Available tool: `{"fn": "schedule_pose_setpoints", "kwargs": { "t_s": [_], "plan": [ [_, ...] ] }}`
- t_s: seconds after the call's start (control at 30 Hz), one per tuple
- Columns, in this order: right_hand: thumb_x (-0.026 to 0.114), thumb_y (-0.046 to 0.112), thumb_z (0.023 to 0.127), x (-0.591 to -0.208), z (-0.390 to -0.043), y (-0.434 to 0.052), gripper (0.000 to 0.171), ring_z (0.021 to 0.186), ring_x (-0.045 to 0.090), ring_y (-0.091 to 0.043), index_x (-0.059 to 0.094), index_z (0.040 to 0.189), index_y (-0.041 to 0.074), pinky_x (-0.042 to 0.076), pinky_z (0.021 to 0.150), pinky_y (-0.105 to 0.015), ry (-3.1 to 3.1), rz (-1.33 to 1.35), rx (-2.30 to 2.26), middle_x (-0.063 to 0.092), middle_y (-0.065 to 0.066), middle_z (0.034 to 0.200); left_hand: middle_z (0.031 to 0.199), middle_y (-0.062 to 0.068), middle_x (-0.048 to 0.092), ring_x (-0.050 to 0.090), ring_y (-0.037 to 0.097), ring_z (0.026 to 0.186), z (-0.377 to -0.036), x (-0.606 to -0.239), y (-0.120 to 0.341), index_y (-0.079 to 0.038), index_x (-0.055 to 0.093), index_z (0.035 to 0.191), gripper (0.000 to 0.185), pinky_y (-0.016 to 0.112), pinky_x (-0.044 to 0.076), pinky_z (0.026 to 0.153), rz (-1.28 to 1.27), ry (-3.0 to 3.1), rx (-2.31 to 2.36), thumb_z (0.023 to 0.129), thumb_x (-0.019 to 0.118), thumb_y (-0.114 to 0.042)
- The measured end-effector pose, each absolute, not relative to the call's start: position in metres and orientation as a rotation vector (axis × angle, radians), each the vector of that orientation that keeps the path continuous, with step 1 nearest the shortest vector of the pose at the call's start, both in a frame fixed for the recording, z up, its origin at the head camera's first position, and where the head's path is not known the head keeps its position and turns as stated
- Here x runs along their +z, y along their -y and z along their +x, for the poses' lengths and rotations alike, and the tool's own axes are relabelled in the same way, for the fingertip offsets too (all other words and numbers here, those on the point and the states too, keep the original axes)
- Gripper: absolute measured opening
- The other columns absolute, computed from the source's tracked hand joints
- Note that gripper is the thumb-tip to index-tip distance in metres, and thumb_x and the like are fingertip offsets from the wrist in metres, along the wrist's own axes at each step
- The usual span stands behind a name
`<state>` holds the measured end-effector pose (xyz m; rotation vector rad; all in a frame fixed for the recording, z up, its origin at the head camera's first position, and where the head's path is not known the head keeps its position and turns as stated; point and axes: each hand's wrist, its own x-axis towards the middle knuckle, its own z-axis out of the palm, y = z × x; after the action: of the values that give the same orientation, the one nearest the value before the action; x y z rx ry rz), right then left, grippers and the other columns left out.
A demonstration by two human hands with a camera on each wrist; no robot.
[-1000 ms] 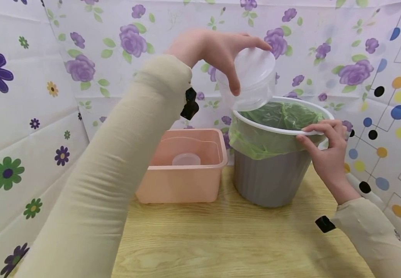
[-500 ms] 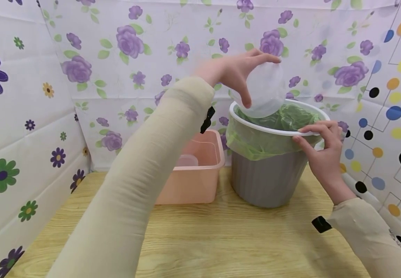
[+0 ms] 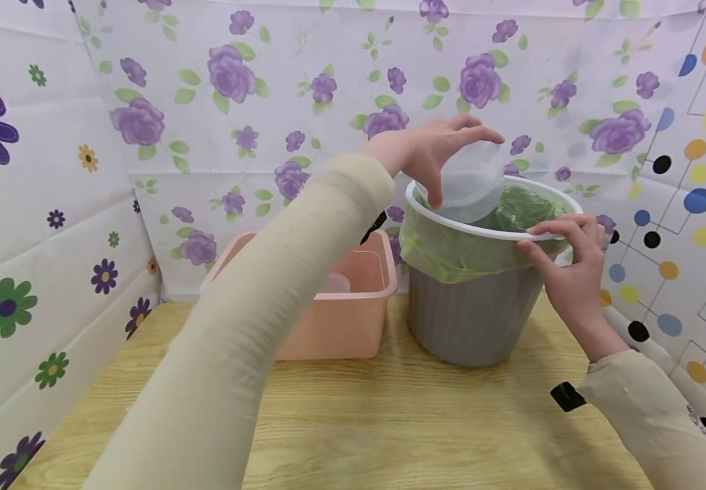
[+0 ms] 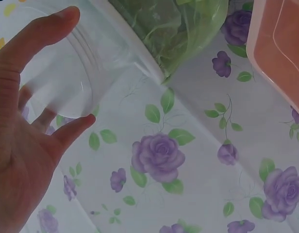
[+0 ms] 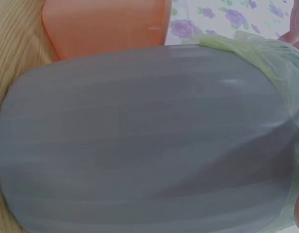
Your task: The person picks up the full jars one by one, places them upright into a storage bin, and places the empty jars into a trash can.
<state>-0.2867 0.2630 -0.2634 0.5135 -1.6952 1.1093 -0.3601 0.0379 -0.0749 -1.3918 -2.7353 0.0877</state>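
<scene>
My left hand (image 3: 435, 153) grips a clear round plastic container (image 3: 472, 178) around its sides, thumb on the near side and fingers across the top. The container is tilted, its lower part dipping inside the rim of a grey trash can (image 3: 472, 309). A green plastic bag (image 3: 521, 207) lines the can and folds over the outside below the white rim (image 3: 481, 231). My right hand (image 3: 573, 272) pinches that rim at the right, thumb outside and fingers over the top. In the left wrist view the container (image 4: 62, 73) appears see-through between thumb and fingers.
A pink rectangular basin (image 3: 334, 327) stands left of the can, partly behind my left sleeve. Inside it lies a clear round plastic piece (image 3: 336, 283), mostly hidden. Floral sheets (image 3: 304, 88) enclose the wooden table (image 3: 402, 422) at the back and sides.
My left hand has moved right and down with the container, from above the can's left edge to partly inside its mouth. The right hand keeps its hold on the rim.
</scene>
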Motion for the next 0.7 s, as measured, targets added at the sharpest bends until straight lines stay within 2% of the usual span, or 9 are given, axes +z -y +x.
{"fn": "schedule_pose_setpoints", "kwargs": {
  "t_s": [0.23, 0.47, 0.7],
  "plan": [
    [0.081, 0.004, 0.079, -0.264, -0.288, -0.265, 0.025, 0.104, 0.042, 0.002, 0.066, 0.094, -0.011, 0.022, 0.1, -0.024, 1.691, 0.515, 1.105, 0.05, 0.024, 0.099, 0.164, -0.006, 0.009, 0.019, 0.018, 0.15, -0.359, -0.077, -0.046, -0.043, 0.014, 0.156, 0.115, 0.039, 0.041, 0.112, -1.399, 2.794, 0.121, 0.072, 0.088, -0.019],
    [0.081, 0.005, 0.08, -0.264, -0.289, -0.265, 0.025, 0.104, 0.042, 0.001, 0.067, 0.094, -0.01, 0.023, 0.1, -0.023, 1.694, 0.503, 1.106, 0.049, 0.024, 0.099, 0.165, -0.01, 0.005, 0.016, 0.016, 0.151, -0.355, -0.073, -0.051, -0.047, 0.01, 0.155, 0.115, 0.038, 0.04, 0.112, -1.353, 2.85, 0.169, 0.074, 0.087, -0.02],
    [0.081, 0.006, 0.08, -0.264, -0.289, -0.264, 0.026, 0.104, 0.042, 0.001, 0.067, 0.094, -0.01, 0.024, 0.098, -0.022, 1.693, 0.498, 1.12, 0.049, 0.023, 0.099, 0.165, -0.007, 0.004, 0.017, 0.015, 0.151, -0.354, -0.071, -0.053, -0.045, 0.009, 0.156, 0.116, 0.037, 0.039, 0.113, -1.35, 2.858, 0.208, 0.074, 0.086, -0.021]
  ]
}}
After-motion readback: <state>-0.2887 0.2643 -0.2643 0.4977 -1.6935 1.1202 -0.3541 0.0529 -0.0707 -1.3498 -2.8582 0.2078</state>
